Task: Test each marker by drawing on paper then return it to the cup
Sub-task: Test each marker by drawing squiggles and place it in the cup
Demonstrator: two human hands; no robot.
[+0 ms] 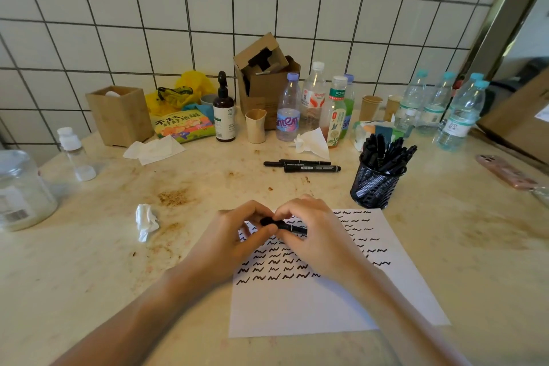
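Note:
Both hands meet over the upper part of a white paper sheet [312, 306] covered with rows of black squiggles. My right hand [318, 235] grips the barrel of a black marker [292, 228] that lies roughly level. My left hand [237, 235] pinches the marker's left end, where the cap sits; I cannot tell if the cap is on or off. A black mesh cup [375, 187] full of black markers stands just beyond the paper's top right corner. Three more black markers [303, 165] lie on the table behind the hands.
A crumpled tissue [145, 221] lies left of the paper. Bottles [287, 108], paper cups, a cardboard box [264, 74] and a wooden box [120, 114] line the tiled wall. A glass jar [22, 190] stands far left, a pink phone [505, 171] far right.

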